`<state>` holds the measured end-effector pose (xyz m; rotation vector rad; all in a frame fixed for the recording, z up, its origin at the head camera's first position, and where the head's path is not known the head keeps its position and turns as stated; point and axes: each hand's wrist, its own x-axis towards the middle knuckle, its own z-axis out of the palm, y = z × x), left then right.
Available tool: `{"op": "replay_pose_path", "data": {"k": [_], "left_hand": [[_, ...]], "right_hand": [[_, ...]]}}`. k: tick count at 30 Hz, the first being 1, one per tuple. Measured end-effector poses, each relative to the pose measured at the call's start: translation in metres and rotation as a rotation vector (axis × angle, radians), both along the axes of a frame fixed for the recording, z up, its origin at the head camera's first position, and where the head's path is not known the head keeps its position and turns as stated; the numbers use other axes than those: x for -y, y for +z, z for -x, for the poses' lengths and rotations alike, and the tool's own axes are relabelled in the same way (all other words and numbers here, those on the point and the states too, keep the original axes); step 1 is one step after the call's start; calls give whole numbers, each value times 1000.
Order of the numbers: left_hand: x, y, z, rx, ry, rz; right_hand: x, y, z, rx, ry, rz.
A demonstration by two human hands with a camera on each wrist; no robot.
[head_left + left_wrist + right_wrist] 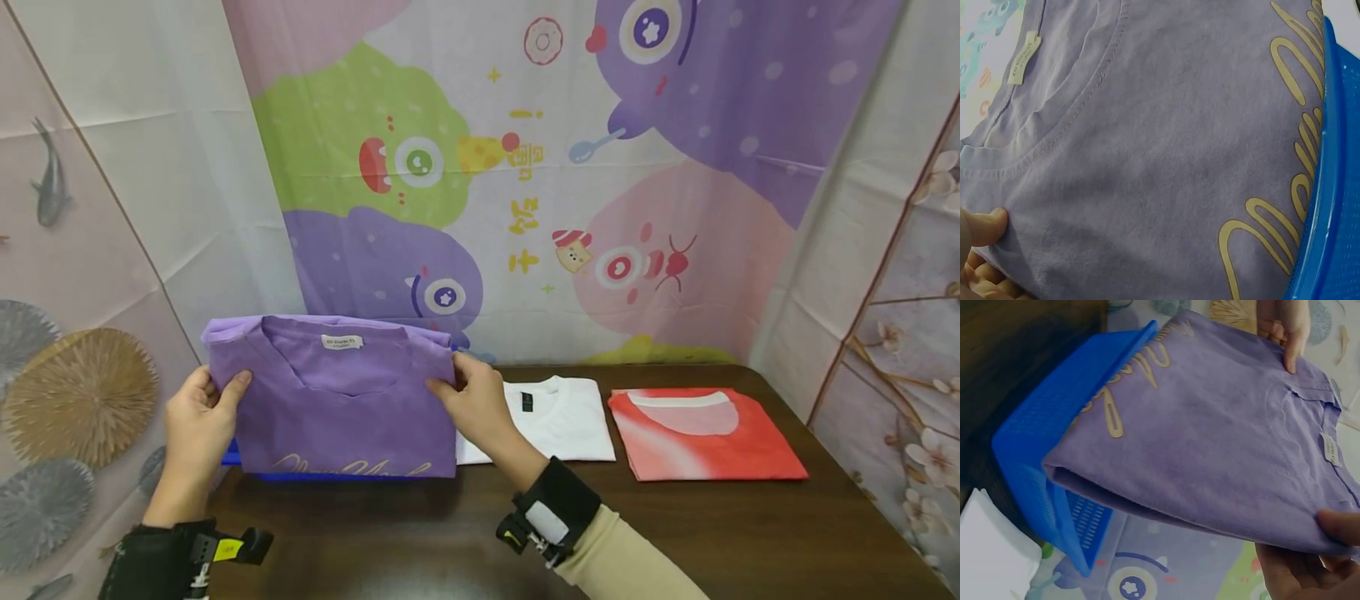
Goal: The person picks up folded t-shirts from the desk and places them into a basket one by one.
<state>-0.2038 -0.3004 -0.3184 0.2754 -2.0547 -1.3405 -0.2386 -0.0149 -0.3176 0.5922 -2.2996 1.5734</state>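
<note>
A folded purple T-shirt (345, 425) with gold lettering is held up by its two sides, neckline and label at the top. My left hand (201, 425) pinches its left edge, thumb in front and fingers behind. At the opposite edge my right hand (483, 408) pinches the cloth the same way. Just behind and below the shirt is a blue plastic basket (1041, 412), mostly hidden in the head view. In the right wrist view the shirt's lower folded edge overlaps the basket's rim.
A folded white T-shirt (570, 421) lies on the dark wooden table (525, 525) just right of the basket. Further right lies a folded red and pink T-shirt (720, 446). A cartoon-printed curtain (525, 317) hangs behind the table, with patterned curtains at both sides.
</note>
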Motion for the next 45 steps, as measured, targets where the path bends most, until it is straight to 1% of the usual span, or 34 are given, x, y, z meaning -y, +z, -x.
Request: {"op": "replay_pose_path", "data": {"k": [4,9,11,15,17,22,25,27,29,33,36,42,45], "left_hand": [[7,4,4,3,10,5],[12,6,9,2,50,28],[14,6,12,-13,65,39],[18,5,19,-36,68,46],[21,3,22,-42,68,48],[25,-6,28,-87,64,52],[27,-13,30,-92,60,63],[29,-19,31,-73,56,68],[29,-24,32,-40,55,72],[31,-34,31,32,29,57],[32,-42,30,67,16,51],[34,-57,29,97,6,50],[36,-65,28,113,12,68]], "right_hand": [[7,2,4,-26,-11,21],[16,3,11,-44,-22,48],[19,4,14,-43,-27,44],[25,3,20,-63,-36,50],[27,2,22,-76,-39,62],[34,-5,29,-102,-57,60],[38,-12,32,-104,-62,53],[39,-19,34,-90,-70,46],[40,-26,36,-61,-80,35],[41,-39,38,-12,-96,18],[42,-48,39,1,-91,16],[43,-67,40,12,-87,-10],[45,-76,40,14,-90,-25]]}}
